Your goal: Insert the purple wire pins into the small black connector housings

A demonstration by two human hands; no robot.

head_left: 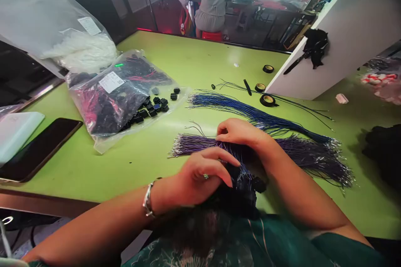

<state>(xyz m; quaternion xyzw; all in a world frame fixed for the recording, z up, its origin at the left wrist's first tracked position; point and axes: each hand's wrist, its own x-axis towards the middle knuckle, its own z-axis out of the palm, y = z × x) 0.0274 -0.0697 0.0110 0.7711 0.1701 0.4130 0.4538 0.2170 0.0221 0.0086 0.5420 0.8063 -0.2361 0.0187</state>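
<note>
My left hand [203, 175], with a bracelet at the wrist, hovers over a cluster of black connectors with blue wires [246, 179] close to my body. Its fingers are apart, and nothing shows between them. My right hand [239, 131] is bent over the bundle of purple wires [191, 144], its fingertips pressed together at the wires; what they pinch is too small to make out. Behind it, a bundle of blue wires [225, 104] with metal ends lies across the green table [150, 175].
Left of the wires, a clear bag [125, 91] spills black connectors [153, 108]. A phone [40, 148] and a white box [19, 133] lie far left. Tape rolls [267, 100] sit by a white panel [344, 29]. A person [213, 4] sits beyond the table.
</note>
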